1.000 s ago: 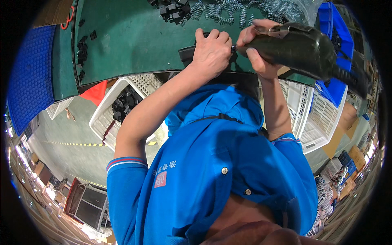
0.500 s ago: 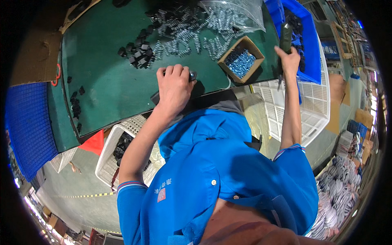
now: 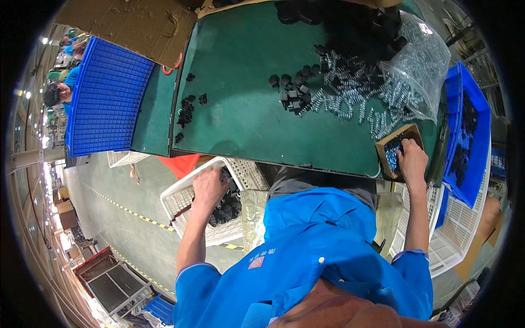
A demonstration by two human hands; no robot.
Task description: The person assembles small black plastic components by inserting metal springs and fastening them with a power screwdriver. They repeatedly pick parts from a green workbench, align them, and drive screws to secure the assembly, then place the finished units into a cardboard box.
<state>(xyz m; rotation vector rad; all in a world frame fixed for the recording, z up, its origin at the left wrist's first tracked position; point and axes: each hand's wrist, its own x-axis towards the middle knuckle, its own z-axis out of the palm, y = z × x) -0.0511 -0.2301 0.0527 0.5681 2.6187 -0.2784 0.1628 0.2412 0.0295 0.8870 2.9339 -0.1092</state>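
Left hand [image 3: 209,187]: lowered beside the bench, palm down and fingers curled into a white slotted crate [image 3: 183,198] below the bench's near edge; it rests on a heap of small black moulded parts [image 3: 225,208] in that crate, though whether it grips one cannot be told. Right hand [image 3: 412,160]: reaching to the right end of the bench, fingers bent down into a small open cardboard box [image 3: 386,146] that holds blue-tinted screws [image 3: 391,157]; fingertips are among the screws, grip not discernible. Bench [image 3: 246,115]: green-topped, dark-edged, directly ahead of the person. On it, centre: a loose cluster of black parts [image 3: 291,94]; just to their right, a spread of silvery coil springs [image 3: 350,98], some spilling from a clear plastic bag [image 3: 420,65] at the far right. Left part of the bench: a scatter of further small black pieces [image 3: 187,111]. Far end: a dark pile of larger black items [image 3: 350,24], details unclear. Right of the bench: a blue bin [image 3: 477,131] holding black parts, with white slotted crates [image 3: 465,229] below it. Left of the bench: a blue gridded tray [image 3: 106,98], and beyond it a flat cardboard sheet [image 3: 131,24]. Person: blue short-sleeved shirt [image 3: 317,246], both forearms bare. Floor [image 3: 117,218]: grey-green with a yellow-black striped line running across
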